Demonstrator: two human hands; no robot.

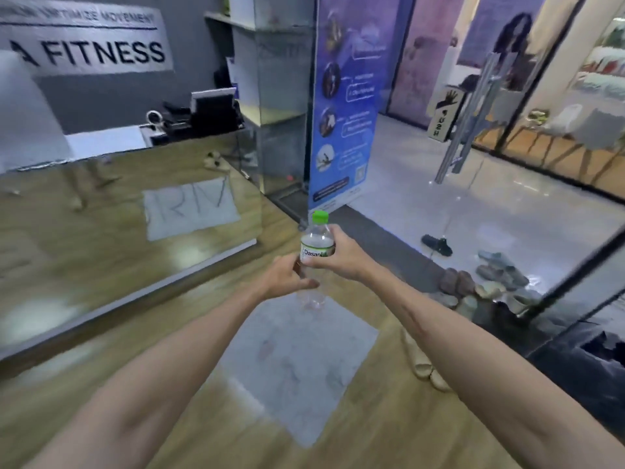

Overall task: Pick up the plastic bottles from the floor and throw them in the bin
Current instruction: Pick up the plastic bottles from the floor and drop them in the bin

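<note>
Head view: right hand (341, 253) wraps its fingers around the labelled middle of 1 clear plastic bottle (317, 243), upright with its green cap (320, 216) on top. Left hand (287, 277) curls around the bottle's lower part, above the wooden floor (372, 418).

A blue banner (343, 106) stands beside the reception counter (128, 211); sandals (487, 282) lie near glass doors (507, 96).

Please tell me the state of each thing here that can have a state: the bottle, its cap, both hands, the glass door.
plastic bottle: upright, held off the floor, looks empty
green cap: on
right hand: grips the bottle's upper part
left hand: holds its lower part
glass door: cannot tell
</note>
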